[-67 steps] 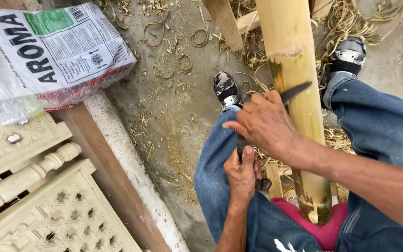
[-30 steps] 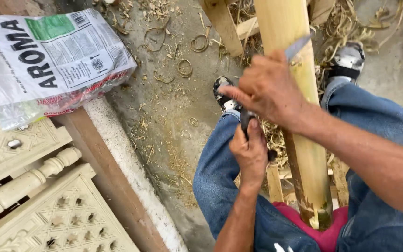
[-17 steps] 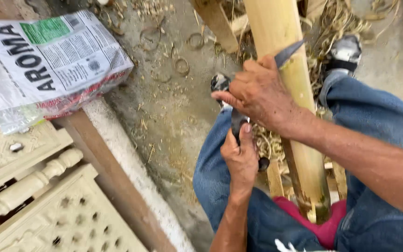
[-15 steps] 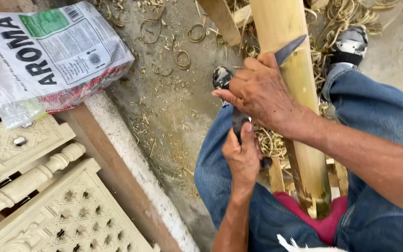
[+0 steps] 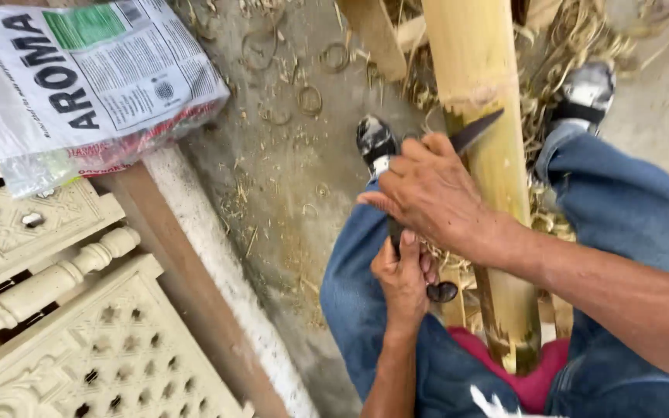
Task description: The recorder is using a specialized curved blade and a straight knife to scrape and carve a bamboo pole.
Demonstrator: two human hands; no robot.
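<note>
Both hands (image 5: 427, 193) grip a knife (image 5: 474, 131) (blade against bamboo (image 5: 489, 77)).

A thick bamboo pole (image 5: 489, 186) stands between the person's knees, running from the top edge down to a cut end resting on a red cloth. Its skin is pale yellow above and greenish-brown low down, with a frayed ridge near the top. A dark knife blade (image 5: 475, 131) lies slantwise across the pole, its edge against the skin.
</note>
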